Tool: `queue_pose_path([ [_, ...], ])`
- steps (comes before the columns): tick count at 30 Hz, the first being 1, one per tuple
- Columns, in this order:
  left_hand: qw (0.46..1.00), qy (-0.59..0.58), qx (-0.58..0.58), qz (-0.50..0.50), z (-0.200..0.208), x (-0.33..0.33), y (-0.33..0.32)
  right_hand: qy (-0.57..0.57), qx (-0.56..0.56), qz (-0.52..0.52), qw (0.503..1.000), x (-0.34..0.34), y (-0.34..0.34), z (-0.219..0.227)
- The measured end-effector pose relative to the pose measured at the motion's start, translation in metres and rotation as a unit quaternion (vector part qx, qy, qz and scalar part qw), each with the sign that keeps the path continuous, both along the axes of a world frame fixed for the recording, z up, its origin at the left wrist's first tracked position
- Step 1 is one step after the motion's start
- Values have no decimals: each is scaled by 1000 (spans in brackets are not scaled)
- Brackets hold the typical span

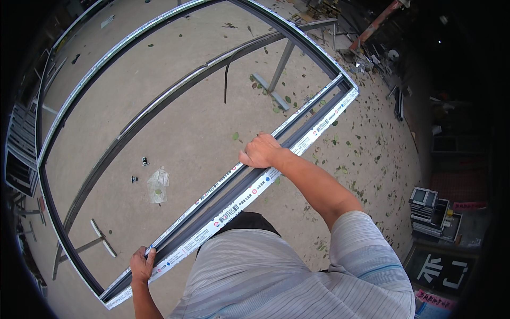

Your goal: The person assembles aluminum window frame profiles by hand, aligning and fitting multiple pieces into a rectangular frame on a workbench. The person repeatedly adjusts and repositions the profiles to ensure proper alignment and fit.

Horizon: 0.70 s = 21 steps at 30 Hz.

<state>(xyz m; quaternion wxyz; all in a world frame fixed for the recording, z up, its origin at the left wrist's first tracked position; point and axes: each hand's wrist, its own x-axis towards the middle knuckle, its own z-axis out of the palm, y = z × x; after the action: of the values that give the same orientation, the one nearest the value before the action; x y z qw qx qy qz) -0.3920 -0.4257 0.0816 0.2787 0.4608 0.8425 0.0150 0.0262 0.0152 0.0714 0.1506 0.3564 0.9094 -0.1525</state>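
Note:
A large rectangular metal frame [236, 209], its dark bars covered with printed white film, spans the view ahead of my body. Along its near side, inside the wider outer bar, runs a narrow metal profile [212, 189] with similar film. My right hand [260, 151] is closed over this profile a little right of its middle, knuckles up. Near the lower left corner my left hand [142, 265] grips the same profile, thumb on top. The undersides of both hands' grips are hidden. My right forearm crosses above the outer bar.
A long metal rail [175, 94] on T-footed legs, including one foot [271, 91], passes beneath the frame. Small black parts [144, 160] and a clear plastic bag [158, 186] lie on the concrete floor among leaves. At right stand stacked frame pieces [427, 215]; more frames [24, 141] lean at left.

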Motion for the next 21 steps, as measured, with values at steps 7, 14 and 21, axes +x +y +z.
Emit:
queue_pose_path([
  [7, 1000, -10, -1, 8, 10, 4, -1, 10, 29, 2, 1000, -2, -4, 8],
  [14, 1000, -1, 1, 7, 0, 14, 2, 16, 18, -2, 1000, 8, 3, -1],
  [21, 999, -11, -9, 46, 15, 26, 5, 37, 65, 34, 997, -13, 8, -3],
])
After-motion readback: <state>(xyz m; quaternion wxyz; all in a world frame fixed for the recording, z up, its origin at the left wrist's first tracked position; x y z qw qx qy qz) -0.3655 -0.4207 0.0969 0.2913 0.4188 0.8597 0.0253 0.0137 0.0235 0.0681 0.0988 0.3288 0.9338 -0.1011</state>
